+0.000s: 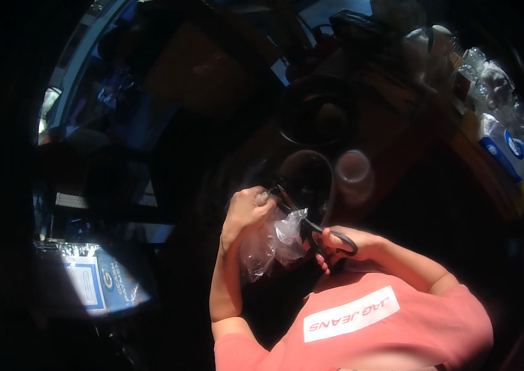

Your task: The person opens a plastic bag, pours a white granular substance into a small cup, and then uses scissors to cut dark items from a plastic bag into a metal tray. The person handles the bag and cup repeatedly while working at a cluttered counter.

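My left hand (249, 208) is closed on the gathered top of a clear plastic bag (262, 250), which hangs below it and spreads to the right. In my right hand (331, 246) is a pair of black-handled scissors (310, 225), with fingers through the handles. The blades point up and left, past the plastic and close beside my left fingertips. Whether they touch the plastic is unclear. Behind both hands stands a dark round container (308, 162), its contents hidden in shadow.
A clear plastic cup or tub (354, 167) stands right of the dark container. A dark round basin (313, 134) lies farther back. Clear plastic packs (494, 83) and a blue-and-white package (505, 148) are at the far right. A printed sign (109, 283) in plastic lies at the lower left.
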`<state>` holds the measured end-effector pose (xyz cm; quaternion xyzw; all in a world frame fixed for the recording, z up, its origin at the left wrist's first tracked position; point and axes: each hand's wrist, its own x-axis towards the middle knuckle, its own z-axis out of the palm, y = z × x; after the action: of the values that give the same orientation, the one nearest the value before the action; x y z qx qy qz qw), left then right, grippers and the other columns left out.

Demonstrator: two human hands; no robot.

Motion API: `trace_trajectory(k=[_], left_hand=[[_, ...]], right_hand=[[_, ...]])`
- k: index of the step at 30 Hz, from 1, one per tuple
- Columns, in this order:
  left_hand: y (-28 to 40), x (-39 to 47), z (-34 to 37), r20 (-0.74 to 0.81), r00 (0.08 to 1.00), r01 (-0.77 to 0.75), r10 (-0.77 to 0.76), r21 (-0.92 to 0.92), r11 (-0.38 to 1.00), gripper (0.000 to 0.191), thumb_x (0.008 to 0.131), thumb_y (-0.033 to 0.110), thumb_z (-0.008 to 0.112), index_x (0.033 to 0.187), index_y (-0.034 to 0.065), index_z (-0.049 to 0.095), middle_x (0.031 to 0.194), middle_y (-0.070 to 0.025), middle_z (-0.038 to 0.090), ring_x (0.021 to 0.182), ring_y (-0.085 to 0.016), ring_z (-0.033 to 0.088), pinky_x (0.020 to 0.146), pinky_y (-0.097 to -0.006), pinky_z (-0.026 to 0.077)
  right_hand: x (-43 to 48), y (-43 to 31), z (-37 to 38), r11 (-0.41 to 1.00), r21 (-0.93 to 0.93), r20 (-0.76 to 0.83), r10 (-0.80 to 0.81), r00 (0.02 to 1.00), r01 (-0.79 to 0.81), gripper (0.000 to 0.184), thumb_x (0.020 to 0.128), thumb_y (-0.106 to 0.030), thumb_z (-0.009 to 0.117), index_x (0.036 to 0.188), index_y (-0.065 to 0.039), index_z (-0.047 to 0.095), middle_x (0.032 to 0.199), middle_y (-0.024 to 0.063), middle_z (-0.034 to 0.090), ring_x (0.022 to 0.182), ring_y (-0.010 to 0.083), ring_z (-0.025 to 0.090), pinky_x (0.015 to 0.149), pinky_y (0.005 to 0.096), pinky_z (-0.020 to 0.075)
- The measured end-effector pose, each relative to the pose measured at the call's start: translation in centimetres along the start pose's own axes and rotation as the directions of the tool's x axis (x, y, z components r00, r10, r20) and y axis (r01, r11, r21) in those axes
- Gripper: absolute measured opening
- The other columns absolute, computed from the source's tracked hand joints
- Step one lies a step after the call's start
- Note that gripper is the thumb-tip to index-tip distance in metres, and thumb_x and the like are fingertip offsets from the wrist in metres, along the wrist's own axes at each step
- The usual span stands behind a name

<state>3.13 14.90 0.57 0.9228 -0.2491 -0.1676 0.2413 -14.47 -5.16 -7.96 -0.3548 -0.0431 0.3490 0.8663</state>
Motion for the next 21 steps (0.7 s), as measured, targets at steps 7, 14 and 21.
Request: trace_trajectory(k=[7,14,21], left_hand=[[-0.2,0.4,5.3,-0.038,0.997,-0.075,0.071,-0.111,0.991,0.025,0.085,0.024,0.063,0.094,0.0023,0.07,0.078,-0.0179,0.068,0.073,-0.028,0.069,0.062,-0.0367,0.052],[-4.7,0.2,9.9,-0.164,0.986,-0.101,0.016,-0.529,0.843,0.025,0.087,0.023,0.063,0.098,0.0003,0.067,0.081,-0.0044,0.066,0.069,-0.013,0.062,0.057,-0.0295,0.049],[-5.4,-1.0,11.1,-0.158,0.98,0.019,-0.124,-0.542,0.84,0.03,0.086,0.023,0.065,0.106,0.0008,0.069,0.079,-0.0029,0.065,0.072,-0.012,0.062,0.053,-0.0275,0.048]], right_hand=[[2.6,1.5,-2.0,0.987,-0.077,-0.183,-0.15,0.972,0.138,0.053,0.093,-0.056,0.059,0.104,-0.005,0.057,0.079,0.0072,0.057,0.066,0.0155,0.059,0.056,0.0305,0.0511],[2.0,2.2,-2.9,0.971,-0.234,-0.328,-0.133,0.935,0.056,0.035,0.092,-0.038,0.067,0.097,-0.004,0.06,0.069,0.0061,0.057,0.055,0.0145,0.057,0.045,0.028,0.0445],[1.8,1.7,-1.6,0.95,-0.306,-0.356,-0.176,0.918,0.063,0.037,0.09,-0.041,0.067,0.092,-0.004,0.061,0.069,0.0043,0.057,0.056,0.0126,0.056,0.046,0.026,0.0413]])
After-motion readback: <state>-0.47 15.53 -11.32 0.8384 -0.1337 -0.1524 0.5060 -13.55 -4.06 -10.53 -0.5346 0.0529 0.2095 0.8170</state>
